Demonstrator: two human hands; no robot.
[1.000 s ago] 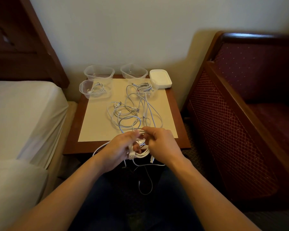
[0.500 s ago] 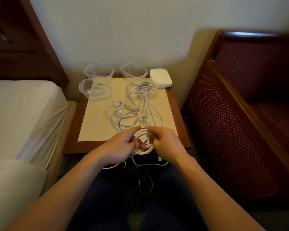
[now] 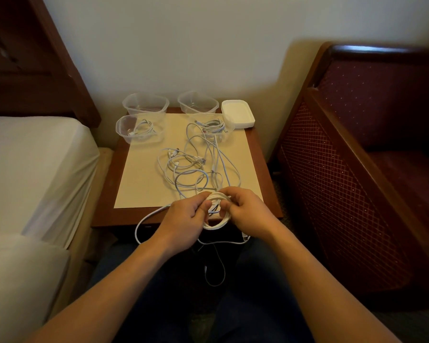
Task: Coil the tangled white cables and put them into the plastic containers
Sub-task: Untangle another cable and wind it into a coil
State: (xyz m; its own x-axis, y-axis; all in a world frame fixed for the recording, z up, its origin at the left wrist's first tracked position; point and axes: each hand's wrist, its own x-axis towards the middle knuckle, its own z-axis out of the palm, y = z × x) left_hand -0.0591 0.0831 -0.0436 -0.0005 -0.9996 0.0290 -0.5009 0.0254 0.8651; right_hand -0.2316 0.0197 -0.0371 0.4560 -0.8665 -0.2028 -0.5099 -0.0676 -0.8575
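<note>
At the near edge of the table [image 3: 109,194], over the person's lap, a half-wound coil [image 3: 217,211] of white cable is held between both hands. Going left to right: a slack loop [image 3: 144,221] of the same cable swings out below the table edge on the left; the left hand [image 3: 183,219] has fingers and thumb curled round the coil's left side; the right hand [image 3: 248,214] has its fingers curled round the right side. To finish this step well, I would judge that the left hand should pin the turns flat so none spring loose while the right draws in the slack and lays each turn beside the last, keeping the coil small enough for a tub. Farther back, the tangle [image 3: 196,167] of loose cables lies on the cream mat [image 3: 139,184], and the coil should stay clear of it. Behind it stand 4 clear tubs: the near left tub [image 3: 120,127] and the near right tub [image 3: 229,125] each hold a coiled cable, and the 2 at the back, left [image 3: 145,105] and right [image 3: 198,102], look empty. A white lid [image 3: 238,113] sits at the far right corner. Hard to make out: the fingertips inside the coil, how many cables make up the tangle, and whether the thin lead [image 3: 216,271] dangling in the dark between the knees belongs to the coil.
</note>
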